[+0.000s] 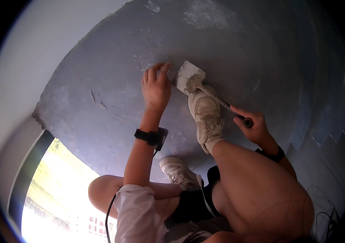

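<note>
My right hand (253, 126) is wrapped round the dark handle of a small shovel (191, 77). Its flat, squarish blade is pale with dried residue and rests near the grey floor, just beyond the toe of my right shoe (208, 111). To the left of the blade, my left hand (156, 88) is low over the floor, back upward. Its fingers are bent, with thumb and forefinger close together; what they pinch, if anything, is too small to make out. A dark patch lies between this hand and the blade.
The grey floor (111, 73) has pale smears and flaking bits (97, 100) at the left. A white wall (55, 36) curves along the far left, with a bright opening (59, 182) below it. My left shoe (177, 172) is nearer me; bluish translucent strips (322, 117) hang at the right.
</note>
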Demonstrator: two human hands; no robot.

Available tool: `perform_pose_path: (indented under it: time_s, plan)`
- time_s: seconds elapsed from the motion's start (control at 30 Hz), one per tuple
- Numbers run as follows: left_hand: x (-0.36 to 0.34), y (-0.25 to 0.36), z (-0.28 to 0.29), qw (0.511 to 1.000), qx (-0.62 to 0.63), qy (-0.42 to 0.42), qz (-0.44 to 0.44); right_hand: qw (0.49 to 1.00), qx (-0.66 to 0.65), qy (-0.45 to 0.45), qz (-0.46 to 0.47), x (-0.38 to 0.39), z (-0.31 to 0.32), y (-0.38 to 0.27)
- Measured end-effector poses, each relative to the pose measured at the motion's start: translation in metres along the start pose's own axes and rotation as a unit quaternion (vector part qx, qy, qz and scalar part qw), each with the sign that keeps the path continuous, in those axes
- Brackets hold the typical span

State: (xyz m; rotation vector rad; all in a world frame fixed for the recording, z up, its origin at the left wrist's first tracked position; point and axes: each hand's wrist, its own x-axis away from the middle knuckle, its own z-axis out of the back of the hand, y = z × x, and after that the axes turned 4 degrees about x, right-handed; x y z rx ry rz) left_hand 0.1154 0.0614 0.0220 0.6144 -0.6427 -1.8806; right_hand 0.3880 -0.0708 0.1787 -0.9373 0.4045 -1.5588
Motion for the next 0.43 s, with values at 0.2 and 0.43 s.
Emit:
perform_pose_path:
  time_s: [0.2, 0.43]
  plan:
    - [-0.034, 0.007, 0.004, 0.991, -0.123, -0.03, -0.046, 0.997, -0.067, -0.004, -0.048, 0.002, -0.008, 0.009]
    - [-0.039, -0.041, 0.044, 0.932, -0.235, -0.144, -0.235, 0.989, -0.09, -0.065, -0.093, -0.001, -0.005, 0.008]
